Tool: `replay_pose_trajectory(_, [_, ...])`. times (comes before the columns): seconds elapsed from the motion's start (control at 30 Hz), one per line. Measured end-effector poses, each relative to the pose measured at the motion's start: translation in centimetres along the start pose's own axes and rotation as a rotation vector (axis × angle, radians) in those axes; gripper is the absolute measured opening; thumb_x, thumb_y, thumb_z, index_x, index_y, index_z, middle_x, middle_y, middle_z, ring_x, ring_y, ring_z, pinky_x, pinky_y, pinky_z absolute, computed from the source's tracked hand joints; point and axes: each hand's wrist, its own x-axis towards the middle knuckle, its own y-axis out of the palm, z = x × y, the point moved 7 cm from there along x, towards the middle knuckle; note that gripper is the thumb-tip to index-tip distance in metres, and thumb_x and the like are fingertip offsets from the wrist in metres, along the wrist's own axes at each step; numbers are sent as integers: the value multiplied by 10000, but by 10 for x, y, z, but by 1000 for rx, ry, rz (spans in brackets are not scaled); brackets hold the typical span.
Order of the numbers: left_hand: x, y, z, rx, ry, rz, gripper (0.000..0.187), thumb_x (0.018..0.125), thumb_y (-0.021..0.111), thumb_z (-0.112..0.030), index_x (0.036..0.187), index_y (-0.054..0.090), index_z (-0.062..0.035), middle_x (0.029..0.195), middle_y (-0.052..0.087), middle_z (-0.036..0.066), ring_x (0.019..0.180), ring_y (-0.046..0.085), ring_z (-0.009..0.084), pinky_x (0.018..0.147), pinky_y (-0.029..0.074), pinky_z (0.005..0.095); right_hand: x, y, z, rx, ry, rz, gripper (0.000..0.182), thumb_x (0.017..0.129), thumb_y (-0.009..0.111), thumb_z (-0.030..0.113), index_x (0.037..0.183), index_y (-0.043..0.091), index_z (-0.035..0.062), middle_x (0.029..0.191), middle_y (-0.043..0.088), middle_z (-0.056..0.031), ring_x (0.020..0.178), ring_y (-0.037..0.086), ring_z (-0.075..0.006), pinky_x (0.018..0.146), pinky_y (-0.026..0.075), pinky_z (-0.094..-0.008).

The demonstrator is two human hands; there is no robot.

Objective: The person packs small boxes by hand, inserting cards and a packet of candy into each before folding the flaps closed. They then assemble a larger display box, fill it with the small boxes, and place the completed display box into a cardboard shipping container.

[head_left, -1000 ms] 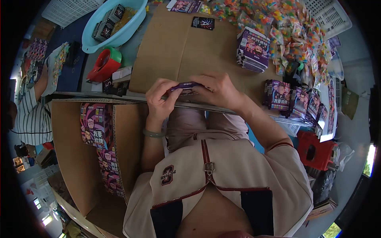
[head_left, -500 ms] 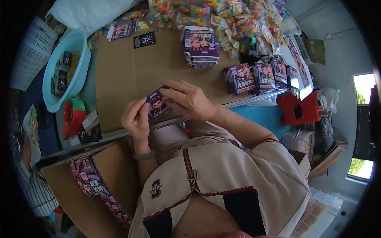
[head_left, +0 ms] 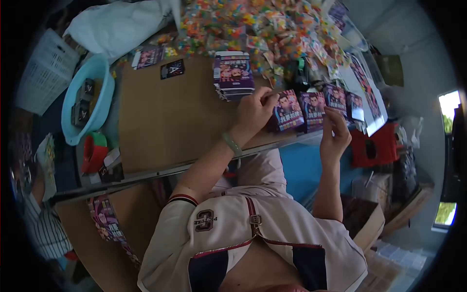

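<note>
My left hand [head_left: 255, 113], with a pale bracelet at the wrist, is closed at the upper left edge of a purple printed candy box [head_left: 288, 112], its thumb and fingertips against that box. To the right, my right hand [head_left: 335, 136] has bent fingers apart from the thumb. Its fingertips touch or nearly touch the right side of a second purple box [head_left: 312, 111]. More such boxes [head_left: 335, 99] stand in the same row along the table's front edge. Behind my left hand a stack of flat purple cartons [head_left: 233, 73] lies on the cardboard.
Many small candy packets [head_left: 262, 29] cover the back of the table. A brown cardboard sheet [head_left: 160, 112] lies left of my hands, with a black card [head_left: 173, 69] on it. A blue basin [head_left: 104, 92] holds dark boxes. A red stool [head_left: 372, 146] stands below right.
Both hands have moved right, from the table's front middle to the row of boxes. The purple box between them earlier is no longer there. The view has shifted slightly.
</note>
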Motion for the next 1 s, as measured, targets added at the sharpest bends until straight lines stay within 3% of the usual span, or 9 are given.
replay_pose_trajectory(0.07, [1, -20, -9, 139, -52, 38, 201, 871, 676, -212, 951, 667, -28, 625, 620, 108, 575, 633, 212, 531, 464, 327, 8, 7, 0, -3, -11, 17, 141, 874, 607, -22, 988, 686, 6, 1053, 698, -98, 883, 672, -164, 646, 515, -250])
replay_pose_trajectory(0.2, [10, -94, -4, 4, -22, -280, 182, 892, 664, -166, 975, 674, -4, 602, 587, 34, 485, 498, 104, 461, 395, 254, 55, 56, 28, 35, -119, 315, 192, 839, 624, -28, 1023, 669, 4, 984, 685, -131, 872, 679, -245, 696, 531, -296])
replay_pose_trajectory(0.37, [27, -115, 48, 272, -111, -291, 458, 868, 699, -268, 1221, 563, -9, 1011, 640, 122, 794, 605, 182, 670, 494, 322, 98, 219, 36, -93, -382, 706, 366, 760, 727, 195, 1073, 660, 18, 1014, 668, -196, 952, 639, -388, 844, 510, -414])
replay_pose_trajectory(0.43, [35, -95, 80, 590, -92, -255, 653, 824, 730, -318, 1336, 449, -26, 1214, 562, 181, 1052, 582, 295, 857, 478, 400, 100, 292, 2, -234, -359, 911, 479, 712, 765, 333, 1055, 671, 13, 1009, 667, -210, 976, 638, -371, 849, 503, -447])
replay_pose_trajectory(0.53, [41, -78, 86, 330, -295, 24, 755, 788, 754, -341, 1375, 400, -24, 1275, 519, 213, 1153, 526, 387, 949, 432, 446, 103, 316, 1, -449, -337, 974, 496, 693, 781, 378, 998, 680, 1, 974, 668, -214, 971, 641, -360, 833, 506, -447])
replay_pose_trajectory(0.73, [26, -87, 38, 839, 101, -233, 795, 786, 763, -307, 1403, 364, -6, 1277, 477, 215, 1014, 585, 388, 849, 479, 455, 111, 292, 59, -370, -457, 967, 375, 701, 776, 329, 847, 664, 2, 817, 679, -166, 795, 661, -343, 732, 513, -447])
replay_pose_trajectory(0.77, [25, -86, 37, 829, 100, -246, 795, 786, 763, -307, 1403, 364, -6, 1277, 477, 215, 1014, 585, 388, 849, 479, 455, 107, 286, 70, -306, -474, 938, 333, 708, 770, 283, 833, 657, -4, 777, 676, -161, 752, 661, -338, 700, 513, -439])
replay_pose_trajectory(0.83, [27, -91, 43, 113, 43, -261, 710, 837, 722, -198, 1412, 354, -5, 1220, 497, 216, 919, 616, 359, 748, 513, 421, 96, 287, 75, -179, -472, 959, 285, 715, 756, 224, 830, 648, -13, 750, 665, -157, 722, 657, -313, 674, 511, -417])
replay_pose_trajectory(1.0, [-2, -136, 2, 145, 126, -392, 522, 900, 627, -91, 1366, 419, 25, 1143, 570, 236, 933, 639, 352, 735, 523, 389, 55, 260, 124, 248, -279, 912, 123, 753, 679, 23, 841, 615, -34, 686, 624, -116, 661, 612, -171, 611, 495, -324])
